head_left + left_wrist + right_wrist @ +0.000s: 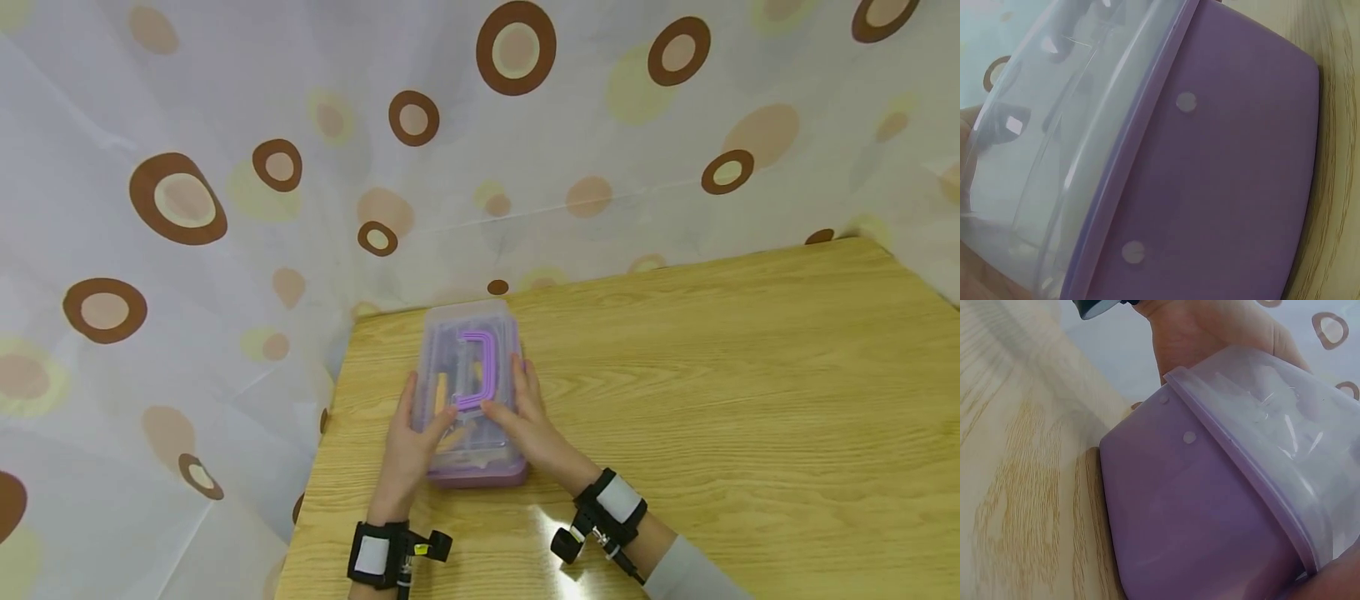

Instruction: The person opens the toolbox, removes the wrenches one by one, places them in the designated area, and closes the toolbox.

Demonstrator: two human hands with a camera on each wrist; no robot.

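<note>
A plastic storage box (480,475) with a purple base (1229,162), a clear lid (1272,419) and a purple folding handle (489,367) stands on the wooden table. Through the lid show some yellowish items (441,392), too blurred to name. On the box's left side my left hand (411,446) grips it, thumb over the lid and fingers along the side. My right hand (536,429) holds the opposite side, its thumb on the lid near the handle. The lid sits on the base. In the wrist views, most of the fingers are hidden behind the box.
The wood-grain table (712,400) stretches to the right of the box. Behind it and to the left hangs a white curtain-like sheet (450,167) printed with brown and beige circles. Each wrist wears a black strap (611,507) with a small camera.
</note>
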